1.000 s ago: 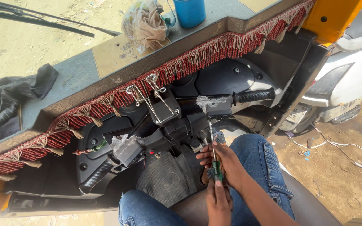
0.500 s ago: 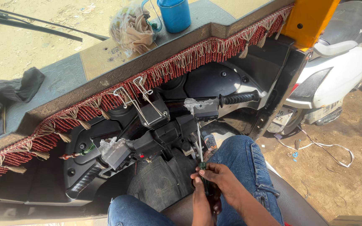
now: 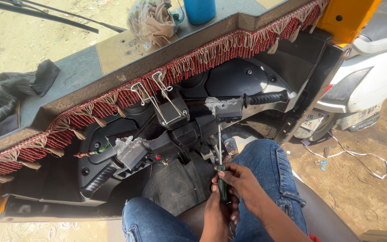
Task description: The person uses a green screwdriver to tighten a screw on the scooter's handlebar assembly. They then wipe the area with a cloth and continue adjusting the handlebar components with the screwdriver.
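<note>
I sit in a small vehicle's driver seat, blue jeans on my knees. My right hand (image 3: 240, 181) grips the green handle of a screwdriver (image 3: 222, 181). Its thin metal shaft points up to the underside of the right switch housing (image 3: 227, 111) on the black handlebar (image 3: 265, 98). My left hand (image 3: 218, 210) sits just below, fingers closed around the bottom of the same handle. The left switch housing (image 3: 131, 150) is wrapped in clear plastic.
A red and cream fringe (image 3: 113, 101) runs along the dashboard edge. On the dashboard lie a rag (image 3: 153, 20), a blue cup (image 3: 200, 9) and dark cloth (image 3: 5, 96). A white scooter (image 3: 368, 76) stands at the right on dirt ground, with a white cable (image 3: 359, 157).
The view has shifted a little and the screwdriver now stands more upright under the right switch housing. Both hands stay on its handle.
</note>
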